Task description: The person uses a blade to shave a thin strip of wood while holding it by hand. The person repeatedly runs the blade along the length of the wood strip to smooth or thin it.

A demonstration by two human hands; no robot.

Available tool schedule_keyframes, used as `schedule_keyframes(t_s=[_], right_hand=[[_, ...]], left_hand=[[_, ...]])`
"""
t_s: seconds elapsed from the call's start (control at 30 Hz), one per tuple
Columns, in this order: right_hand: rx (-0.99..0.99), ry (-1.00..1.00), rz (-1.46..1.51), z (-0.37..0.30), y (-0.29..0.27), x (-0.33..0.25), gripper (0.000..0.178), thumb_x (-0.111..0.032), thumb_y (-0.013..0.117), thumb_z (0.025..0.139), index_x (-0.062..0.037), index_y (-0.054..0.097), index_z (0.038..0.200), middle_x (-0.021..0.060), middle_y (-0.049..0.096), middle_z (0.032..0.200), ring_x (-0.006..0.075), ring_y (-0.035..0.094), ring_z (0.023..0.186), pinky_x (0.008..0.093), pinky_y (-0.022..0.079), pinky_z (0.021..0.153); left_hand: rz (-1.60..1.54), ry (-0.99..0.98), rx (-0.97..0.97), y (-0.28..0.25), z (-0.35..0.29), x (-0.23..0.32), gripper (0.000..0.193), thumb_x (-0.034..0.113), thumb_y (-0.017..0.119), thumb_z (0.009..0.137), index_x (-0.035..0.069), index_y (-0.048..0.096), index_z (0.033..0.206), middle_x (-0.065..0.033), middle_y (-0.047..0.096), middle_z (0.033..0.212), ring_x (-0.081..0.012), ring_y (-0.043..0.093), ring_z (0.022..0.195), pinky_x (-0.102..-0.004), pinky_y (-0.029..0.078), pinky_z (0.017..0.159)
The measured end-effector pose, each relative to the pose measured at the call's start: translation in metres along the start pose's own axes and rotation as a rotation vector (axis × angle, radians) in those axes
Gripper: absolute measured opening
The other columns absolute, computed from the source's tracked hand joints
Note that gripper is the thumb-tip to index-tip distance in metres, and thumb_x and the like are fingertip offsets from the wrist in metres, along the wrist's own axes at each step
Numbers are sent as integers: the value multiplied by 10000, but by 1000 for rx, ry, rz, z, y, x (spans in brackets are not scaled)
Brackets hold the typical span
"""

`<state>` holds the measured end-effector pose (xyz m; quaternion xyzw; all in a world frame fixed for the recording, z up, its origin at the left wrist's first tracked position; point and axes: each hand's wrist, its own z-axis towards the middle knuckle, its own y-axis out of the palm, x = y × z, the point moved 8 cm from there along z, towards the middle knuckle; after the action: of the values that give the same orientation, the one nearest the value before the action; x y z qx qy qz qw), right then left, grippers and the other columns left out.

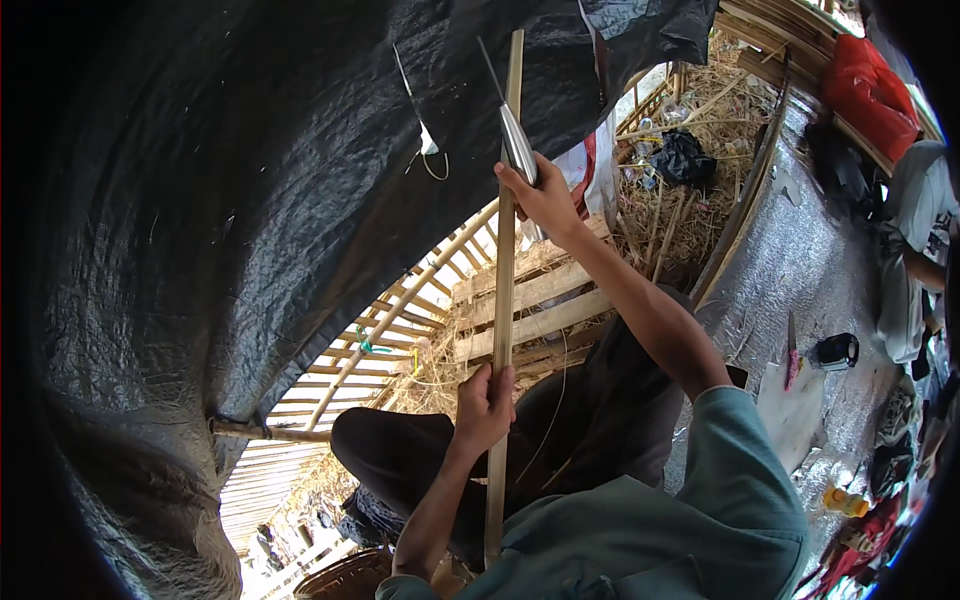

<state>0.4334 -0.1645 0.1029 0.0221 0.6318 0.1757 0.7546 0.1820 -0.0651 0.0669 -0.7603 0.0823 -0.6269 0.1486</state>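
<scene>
A long, pale bamboo strip (502, 300) stands lengthwise in front of me, its lower end against my shirt. Around its lower middle my left hand (484, 410) is closed, the thumb lying along it. Farther up, my right hand (545, 205) grips a knife-like tool with a shiny, tapered silver handle (517, 145). The tool's thin dark blade points up and left, beside the strip's upper part. My right thumb reaches across the strip there; whether those fingers also grip it is partly hidden.
Black plastic sheeting (300, 180) hangs across the left and top. Wooden slats (540, 295) and a bamboo lattice (390, 320) lie beyond my knees. On the silvery mat (760, 290) at right are pink-handled scissors (792, 365) and a dark cup-like object (836, 350). Another person (915, 230) sits at far right.
</scene>
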Motion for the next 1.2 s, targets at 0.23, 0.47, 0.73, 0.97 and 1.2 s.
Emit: schedule_keyframes(t_s=[0.23,0.47,0.73,0.97,1.2], right_hand=[[343,286,468,3,-25,35,218,-192,649,806,-70,469,821,9,427,615,107,431,448,263,400,404],[351,345,622,13,-46,31,213,-199,624,829,-115,431,796,-13,415,611,102,422,492,286,406,488],[128,272,51,5,-39,1,237,-225,665,802,-114,463,747,-18,440,555,93,429,412,235,358,385],[-192,-189,-1024,-5,-26,4,372,-279,678,707,-3,555,923,199,608,745,346,617,679,391,464,611],[-288,-172,-1234,6,-37,44,357,-326,629,743,-22,546,911,199,610,751,389,595,730,440,460,619]], left_hand=[[-21,-15,12,6,12,-1,281,242,491,914,35,468,724,-5,446,476,-75,472,385,-233,360,365],[-50,41,14,5,2,-29,278,240,506,906,16,475,744,-25,467,477,-89,501,389,-240,361,363],[-271,-204,-261,-4,-10,-48,336,353,450,925,57,450,766,-17,488,548,-91,527,451,-242,404,424],[-327,-281,-348,13,-3,-80,288,297,428,933,17,493,908,-95,608,713,-143,610,557,-262,480,490],[-453,-295,-184,35,-2,-97,203,176,407,940,-9,474,891,-35,492,581,-95,478,378,-236,373,338]])
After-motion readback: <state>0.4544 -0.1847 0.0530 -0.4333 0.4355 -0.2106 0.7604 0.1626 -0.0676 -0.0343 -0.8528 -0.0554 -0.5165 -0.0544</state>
